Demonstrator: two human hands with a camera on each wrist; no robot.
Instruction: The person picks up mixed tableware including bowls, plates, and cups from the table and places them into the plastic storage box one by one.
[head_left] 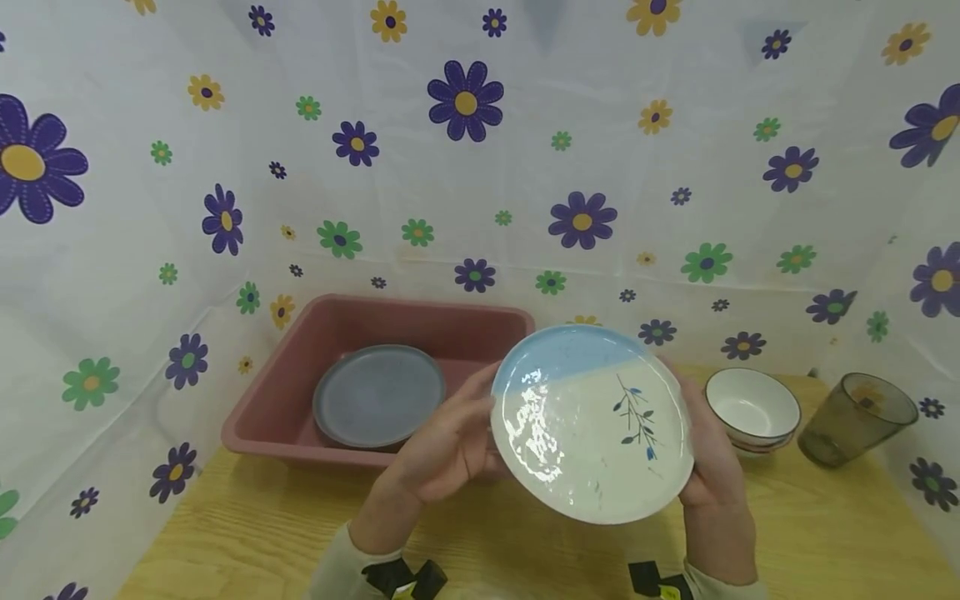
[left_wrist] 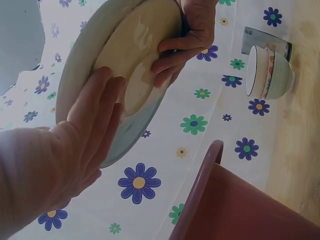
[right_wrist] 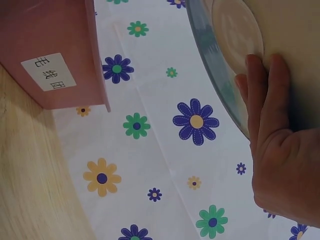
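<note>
Both hands hold up a round plate (head_left: 592,425), white with a light blue band and a blue twig pattern, tilted above the table. My left hand (head_left: 446,437) grips its left edge; my right hand (head_left: 712,454) grips the right edge. In the left wrist view the underside of the plate (left_wrist: 131,90) shows, with fingers of the left hand (left_wrist: 75,135) and of the right hand (left_wrist: 192,40) spread beneath it. The right wrist view has the right hand (right_wrist: 285,145) supporting the underside from below. A grey-blue plate (head_left: 379,396) lies inside the pink tub (head_left: 420,312).
Stacked bowls (head_left: 752,404) stand at the right on the wooden table (head_left: 225,525). Beside them is a tinted glass (head_left: 855,421), widening toward its top. A white flowered sheet (head_left: 420,175) hangs behind and at the sides. The tub (right_wrist: 45,30) bears a white label with writing.
</note>
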